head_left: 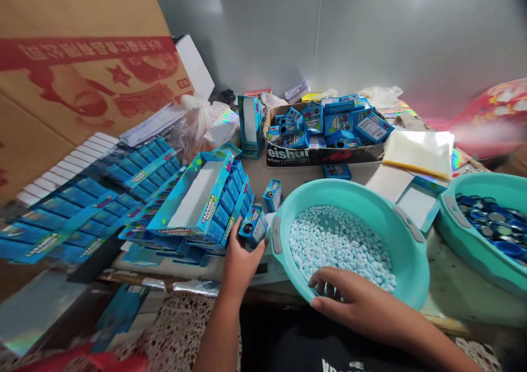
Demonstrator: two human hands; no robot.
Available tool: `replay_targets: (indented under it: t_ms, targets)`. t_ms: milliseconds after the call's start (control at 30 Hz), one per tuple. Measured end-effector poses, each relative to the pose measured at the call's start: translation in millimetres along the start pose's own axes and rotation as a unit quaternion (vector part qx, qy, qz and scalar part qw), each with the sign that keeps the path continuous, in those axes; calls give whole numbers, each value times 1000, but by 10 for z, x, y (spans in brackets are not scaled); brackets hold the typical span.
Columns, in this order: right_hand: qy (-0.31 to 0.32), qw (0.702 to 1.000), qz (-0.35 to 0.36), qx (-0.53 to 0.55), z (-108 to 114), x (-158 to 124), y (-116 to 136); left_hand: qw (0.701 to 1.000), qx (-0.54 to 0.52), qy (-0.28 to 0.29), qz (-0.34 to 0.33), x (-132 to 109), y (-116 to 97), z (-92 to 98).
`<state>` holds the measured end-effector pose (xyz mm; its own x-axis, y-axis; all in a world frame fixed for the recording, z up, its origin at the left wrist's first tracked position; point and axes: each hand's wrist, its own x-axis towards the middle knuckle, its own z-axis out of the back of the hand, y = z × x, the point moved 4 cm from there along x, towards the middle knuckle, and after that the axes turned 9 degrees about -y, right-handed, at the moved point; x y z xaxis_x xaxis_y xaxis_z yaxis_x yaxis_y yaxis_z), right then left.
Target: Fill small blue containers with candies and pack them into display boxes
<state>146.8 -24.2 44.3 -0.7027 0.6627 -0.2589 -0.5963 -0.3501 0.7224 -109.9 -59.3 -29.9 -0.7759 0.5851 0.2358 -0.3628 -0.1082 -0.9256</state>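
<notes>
**Both hands at the teal basin – one in the candies, one on a small box**

Right hand (349,300) is nearest, fingers curled over the near rim of the teal basin (411,284), tips dipped into the pale blue candies (337,240). Can't tell whether the grip has closed on any – fingertips are partly buried. Candies are small, oval, whitish-blue, heaped across the basin bottom.

Left hand (239,262) sits just left of the basin, grip closed around a small blue box (253,225) w/ colourful print and a round dark hole on its end. Box stands upright, touching the basin's left handle area.

Left of that, an open display carton (206,202) w/ rows of like boxes; one more single box (272,195) stands behind on the tabletop (453,284).

Farther back – a cardboard tray (321,155) piled w/ blue boxes. At right, a second teal basin (473,246) of blue-and-silver discs, cut off by the frame edge. Far left is blurred.
</notes>
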Motion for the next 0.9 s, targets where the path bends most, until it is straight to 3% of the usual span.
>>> replay_targets:
  t_ms: [67,200,333,500,900]
  targets:
    - [-1,1000,-3,-7,-8,2,3,1000,-22,9,15,-63,-110,91]
    - [-2,1000,1,-15,-19,-2,7,997,-66,12,-49,-125,-465,303]
    - [-6,1000,8,-9,-22,-11,3,995,-75,-6,-58,-94,-653,439]
    - [-25,999,24,-14,-25,-12,-22,995,-67,-20,-67,-41,-658,473]
    - [-42,999,16,-27,4,10,-20,998,-27,8,-60,-60,-627,459]
